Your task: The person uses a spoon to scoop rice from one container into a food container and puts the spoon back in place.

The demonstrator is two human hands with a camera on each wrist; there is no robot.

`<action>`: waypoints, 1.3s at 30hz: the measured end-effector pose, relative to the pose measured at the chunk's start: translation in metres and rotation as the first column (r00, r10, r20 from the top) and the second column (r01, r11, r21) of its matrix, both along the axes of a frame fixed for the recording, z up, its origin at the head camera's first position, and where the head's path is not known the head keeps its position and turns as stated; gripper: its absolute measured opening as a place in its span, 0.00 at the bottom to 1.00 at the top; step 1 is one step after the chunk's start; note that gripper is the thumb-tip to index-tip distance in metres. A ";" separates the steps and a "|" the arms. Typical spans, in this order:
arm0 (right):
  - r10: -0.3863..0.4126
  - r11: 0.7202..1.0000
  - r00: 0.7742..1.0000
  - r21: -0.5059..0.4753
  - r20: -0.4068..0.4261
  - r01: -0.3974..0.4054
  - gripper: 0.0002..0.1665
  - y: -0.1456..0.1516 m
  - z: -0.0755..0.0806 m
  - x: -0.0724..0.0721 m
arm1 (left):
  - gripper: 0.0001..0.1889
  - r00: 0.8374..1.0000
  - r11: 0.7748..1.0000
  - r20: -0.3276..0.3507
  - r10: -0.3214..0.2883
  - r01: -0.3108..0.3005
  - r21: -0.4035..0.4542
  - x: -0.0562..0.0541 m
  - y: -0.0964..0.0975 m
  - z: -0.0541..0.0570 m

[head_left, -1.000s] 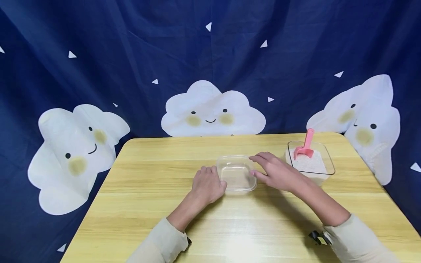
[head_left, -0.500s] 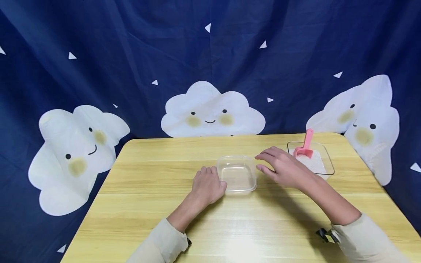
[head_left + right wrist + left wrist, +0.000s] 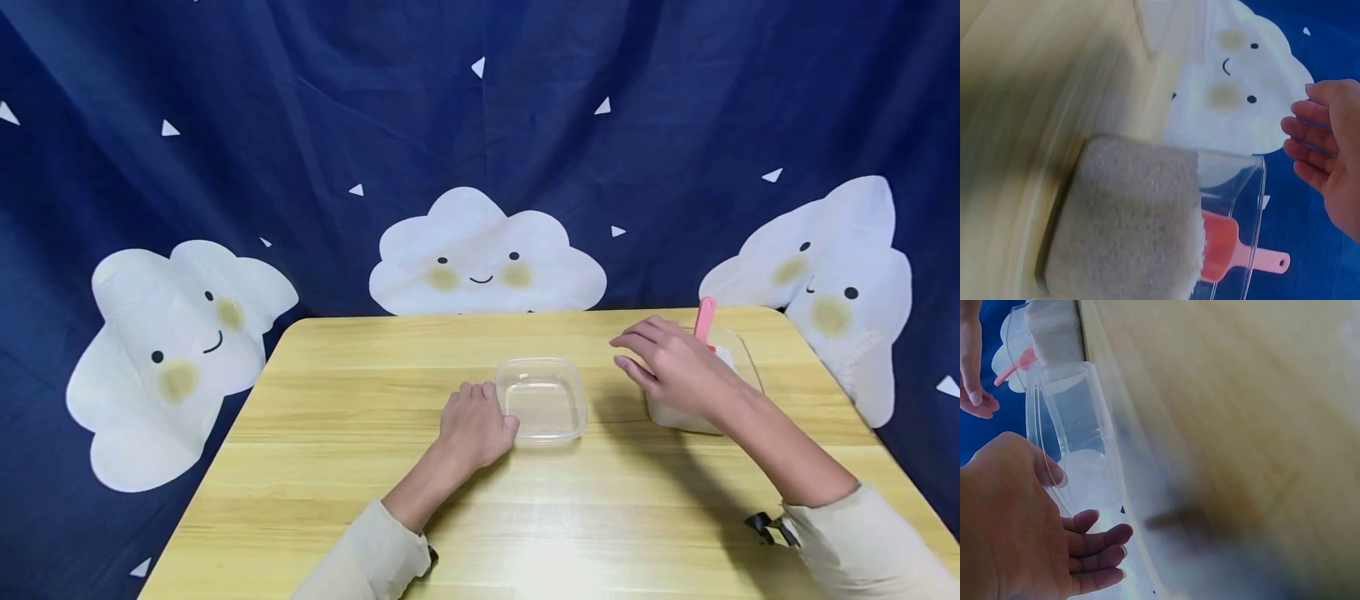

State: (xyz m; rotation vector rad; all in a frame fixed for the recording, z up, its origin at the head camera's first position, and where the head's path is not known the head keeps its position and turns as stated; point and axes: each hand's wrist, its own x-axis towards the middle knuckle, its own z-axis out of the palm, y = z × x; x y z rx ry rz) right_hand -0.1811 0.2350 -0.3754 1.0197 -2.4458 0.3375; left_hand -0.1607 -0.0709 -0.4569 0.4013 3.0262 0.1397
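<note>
A clear square plastic container (image 3: 543,435) stands on the table. My left hand (image 3: 474,423) holds its left side, the thumb over the rim and the fingers by the outer wall; in the left wrist view this hand (image 3: 1029,531) shows its palm beside the container (image 3: 1075,425). My right hand (image 3: 678,367) hovers with loosely bent fingers, nothing in them, over the left part of a clear box (image 3: 752,367) of white rice (image 3: 1129,219). A pink scoop (image 3: 1219,247) stands in the rice, its handle (image 3: 705,318) rising past the rim. The hand hides much of the box in the head view.
The wooden table (image 3: 337,433) has its far edge just behind the box. A dark blue curtain (image 3: 480,117) with smiling white clouds (image 3: 487,267) hangs behind it. A black strap (image 3: 765,527) shows at the right cuff.
My right hand has moved right, away from the plastic container's right rim, and now overlaps the rice box. The left hand and the container have stayed in place.
</note>
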 end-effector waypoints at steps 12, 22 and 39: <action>0.075 0.997 0.983 -0.011 -0.170 -0.078 0.12 0.025 -0.002 -0.015 | 0.22 1.000 1.000 -0.012 0.004 -0.004 0.009 0.001 0.001 -0.001; 0.027 1.000 0.981 0.013 -0.190 -0.025 0.08 0.042 0.002 -0.018 | 0.20 1.000 1.000 -0.018 0.009 -0.009 0.005 -0.001 0.001 -0.002; 0.013 0.984 0.965 0.177 -0.261 0.034 0.12 0.068 0.002 -0.029 | 0.20 1.000 1.000 -0.014 0.005 -0.004 0.012 -0.002 0.000 -0.002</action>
